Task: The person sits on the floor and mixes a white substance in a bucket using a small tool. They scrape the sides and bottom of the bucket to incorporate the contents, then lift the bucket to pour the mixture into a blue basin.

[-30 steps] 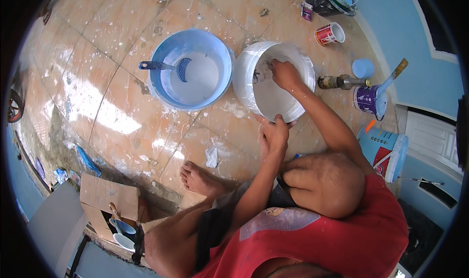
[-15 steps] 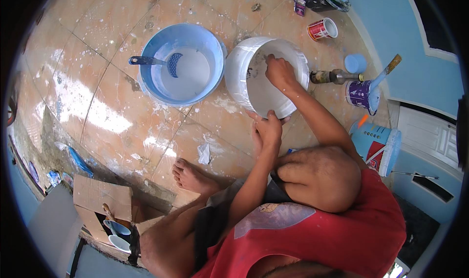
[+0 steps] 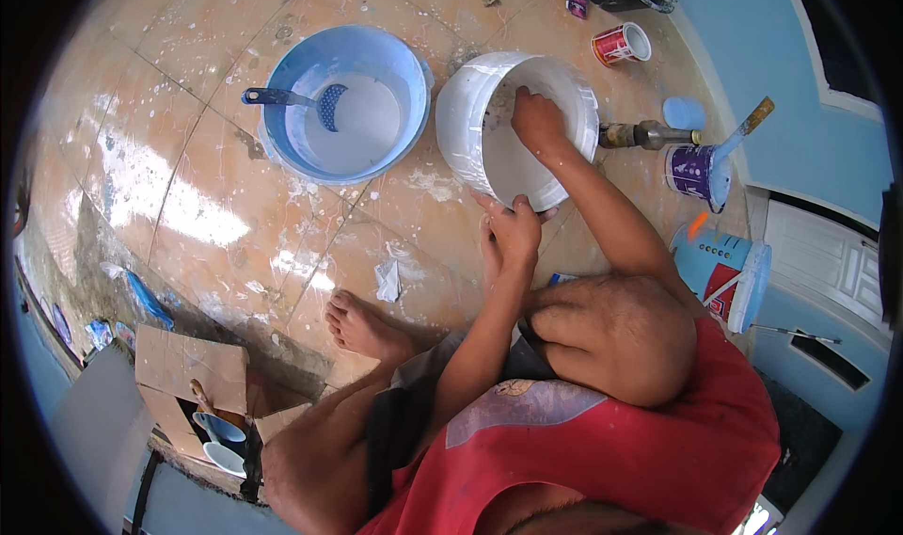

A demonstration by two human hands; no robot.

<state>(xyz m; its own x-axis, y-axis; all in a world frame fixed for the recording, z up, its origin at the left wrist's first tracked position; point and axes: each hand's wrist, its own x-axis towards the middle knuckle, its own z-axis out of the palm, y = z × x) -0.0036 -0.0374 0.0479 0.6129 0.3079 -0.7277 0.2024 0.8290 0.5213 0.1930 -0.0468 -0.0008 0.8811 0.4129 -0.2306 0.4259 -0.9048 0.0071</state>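
Looking over the tiled floor (image 3: 235,144), we see a cardboard box (image 3: 193,370) by its left edge, then a blue basin (image 3: 404,111) with a handled tool (image 3: 268,96) lying across its rim. Beside it, mid-floor, a white bucket (image 3: 461,121) tilts rightward; our left hand (image 3: 514,231) grips its near rim. Our right hand (image 3: 539,126) reaches inside, fingers curled; we cannot tell whether it holds anything. Toward the floor's right edge lies a bottle (image 3: 649,135).

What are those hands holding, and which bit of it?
The left hand holds the white bucket by its near rim. The right hand is inside the bucket; whether it holds anything can't be told.
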